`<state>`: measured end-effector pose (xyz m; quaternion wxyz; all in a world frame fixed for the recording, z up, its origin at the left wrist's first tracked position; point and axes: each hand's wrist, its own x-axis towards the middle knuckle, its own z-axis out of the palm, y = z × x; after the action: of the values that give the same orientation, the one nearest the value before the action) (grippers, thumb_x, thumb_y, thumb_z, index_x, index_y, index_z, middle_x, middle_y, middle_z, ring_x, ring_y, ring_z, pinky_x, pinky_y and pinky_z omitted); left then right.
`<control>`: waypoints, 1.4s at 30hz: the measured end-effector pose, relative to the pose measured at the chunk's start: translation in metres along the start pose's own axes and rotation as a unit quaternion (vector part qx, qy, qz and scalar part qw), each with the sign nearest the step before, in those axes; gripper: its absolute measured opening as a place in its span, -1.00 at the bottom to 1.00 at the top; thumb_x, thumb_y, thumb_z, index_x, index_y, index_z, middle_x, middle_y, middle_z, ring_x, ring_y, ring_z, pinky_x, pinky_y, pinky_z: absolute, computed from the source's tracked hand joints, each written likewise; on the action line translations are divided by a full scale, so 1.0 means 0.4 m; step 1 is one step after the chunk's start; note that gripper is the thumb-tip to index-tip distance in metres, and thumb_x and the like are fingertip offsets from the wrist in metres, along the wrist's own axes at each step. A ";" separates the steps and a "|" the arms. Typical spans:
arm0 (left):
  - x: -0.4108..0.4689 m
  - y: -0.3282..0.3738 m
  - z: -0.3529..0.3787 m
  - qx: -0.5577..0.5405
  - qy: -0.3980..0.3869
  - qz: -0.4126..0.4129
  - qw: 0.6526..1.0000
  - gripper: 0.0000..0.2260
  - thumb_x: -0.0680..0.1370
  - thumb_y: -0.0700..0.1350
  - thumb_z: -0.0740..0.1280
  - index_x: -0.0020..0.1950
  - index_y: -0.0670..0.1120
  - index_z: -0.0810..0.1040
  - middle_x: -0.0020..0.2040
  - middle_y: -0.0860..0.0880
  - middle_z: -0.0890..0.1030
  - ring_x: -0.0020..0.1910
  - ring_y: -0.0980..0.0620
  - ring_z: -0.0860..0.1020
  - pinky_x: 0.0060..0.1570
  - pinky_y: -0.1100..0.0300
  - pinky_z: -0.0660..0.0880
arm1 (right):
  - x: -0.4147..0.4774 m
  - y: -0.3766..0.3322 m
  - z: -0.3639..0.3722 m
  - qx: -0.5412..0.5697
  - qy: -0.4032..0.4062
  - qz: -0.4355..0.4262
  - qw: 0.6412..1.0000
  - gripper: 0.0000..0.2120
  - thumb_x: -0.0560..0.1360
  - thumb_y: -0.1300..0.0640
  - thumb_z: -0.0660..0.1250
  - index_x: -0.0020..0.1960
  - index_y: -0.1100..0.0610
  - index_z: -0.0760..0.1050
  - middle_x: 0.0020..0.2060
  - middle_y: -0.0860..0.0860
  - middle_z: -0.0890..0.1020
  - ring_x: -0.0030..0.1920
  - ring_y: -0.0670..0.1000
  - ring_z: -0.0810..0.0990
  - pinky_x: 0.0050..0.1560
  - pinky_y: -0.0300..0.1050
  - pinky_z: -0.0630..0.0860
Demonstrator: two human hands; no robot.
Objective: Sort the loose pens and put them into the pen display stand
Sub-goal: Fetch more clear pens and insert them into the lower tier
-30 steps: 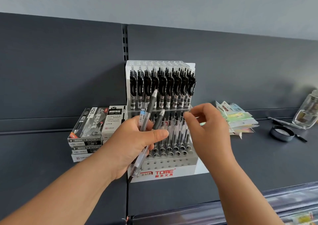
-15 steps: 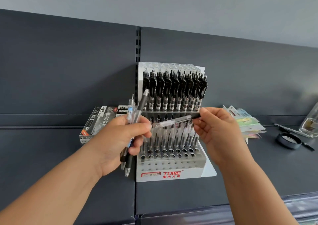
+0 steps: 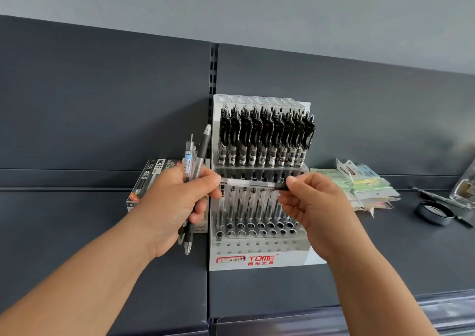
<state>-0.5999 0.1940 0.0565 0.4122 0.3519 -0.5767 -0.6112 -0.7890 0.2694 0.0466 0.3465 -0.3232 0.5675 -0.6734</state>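
1. Since a second ago, one clear-barrelled pen with a black grip (image 3: pixel 253 183) has been drawn out of the bundle and turned level in front of the white tiered pen display stand (image 3: pixel 259 256), at centre frame.
2. The pen is grasped at its dark end by the right hand (image 3: pixel 312 202); its pale end touches the left hand (image 3: pixel 174 204), which is clenched round a bundle of loose pens (image 3: pixel 196 156).
3. Sorting is judged to be under way, insertion not yet done.
4. The long axis runs left to right; the tip probably points left, though blur hinders certainty.
5. Empty holes in the stand's lower tier are seen below.
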 end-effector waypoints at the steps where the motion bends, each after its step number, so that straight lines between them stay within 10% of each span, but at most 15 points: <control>1: -0.001 0.005 0.000 -0.003 0.008 0.013 1.000 -0.97 0.54 -0.25 0.31 -0.10 -0.19 0.50 -0.36 -0.05 0.56 -0.51 0.12 0.34 -0.58 0.31 0.25 | -0.005 -0.001 0.004 -0.089 0.007 -0.030 0.996 -0.86 0.52 0.20 0.34 -0.23 0.13 0.48 -0.39 -0.03 0.58 -0.41 -0.13 0.51 -0.37 -0.31 0.46; 5: -0.004 0.023 0.005 0.011 0.030 0.071 0.997 -0.92 0.54 -0.23 0.31 -0.15 -0.18 0.49 -0.34 -0.06 0.58 -0.52 0.13 0.35 -0.58 0.30 0.26 | -0.032 -0.017 0.042 -0.320 -0.002 -0.170 0.932 -0.95 0.48 0.06 0.38 -0.14 -0.07 0.55 -0.22 -0.16 0.60 -0.38 -0.15 0.47 -0.33 -0.27 0.40; 12: -0.008 0.033 0.021 0.081 0.028 0.117 0.989 -0.91 0.52 -0.16 0.36 -0.15 -0.15 0.52 -0.41 0.02 0.58 -0.51 0.11 0.38 -0.56 0.30 0.31 | -0.050 -0.028 0.121 -0.287 -0.131 -0.226 0.921 -0.90 0.51 0.15 0.36 -0.06 -0.03 0.61 -0.36 -0.16 0.59 -0.39 -0.21 0.48 -0.36 -0.38 0.39; 24: -0.007 0.018 -0.021 -0.049 0.007 -0.011 0.999 -0.71 0.37 0.07 0.36 -0.14 -0.14 0.47 -0.38 -0.02 0.47 -0.50 0.11 0.33 -0.58 0.31 0.24 | -0.011 0.042 0.131 -0.170 -0.059 -0.193 0.965 -0.85 0.50 0.22 0.37 -0.15 -0.01 0.53 -0.37 -0.16 0.58 -0.34 -0.13 0.49 -0.27 -0.23 0.49; 37: -0.016 -0.001 -0.019 -0.043 -0.061 -0.072 0.995 -0.69 0.39 0.08 0.35 -0.13 -0.18 0.51 -0.39 -0.05 0.45 -0.49 0.07 0.33 -0.56 0.28 0.26 | -0.013 0.062 0.125 -0.369 -0.048 -0.158 0.915 -0.91 0.52 0.09 0.34 -0.17 0.01 0.51 -0.42 -0.09 0.53 -0.44 -0.13 0.44 -0.37 -0.17 0.45; 42: -0.025 0.001 -0.004 -0.042 -0.132 -0.097 0.986 -0.68 0.39 0.05 0.33 -0.10 -0.20 0.53 -0.40 -0.07 0.44 -0.52 0.06 0.33 -0.58 0.27 0.23 | -0.035 -0.006 0.139 -0.146 -0.087 -0.128 0.977 -0.91 0.55 0.04 0.28 0.01 -0.04 0.54 -0.23 -0.12 0.64 -0.26 -0.18 0.56 -0.24 -0.26 0.49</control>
<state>-0.5942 0.2023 0.0564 0.2856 0.3049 -0.5626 -0.7134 -0.7357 0.2513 0.0564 0.2541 -0.4979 0.5813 -0.5913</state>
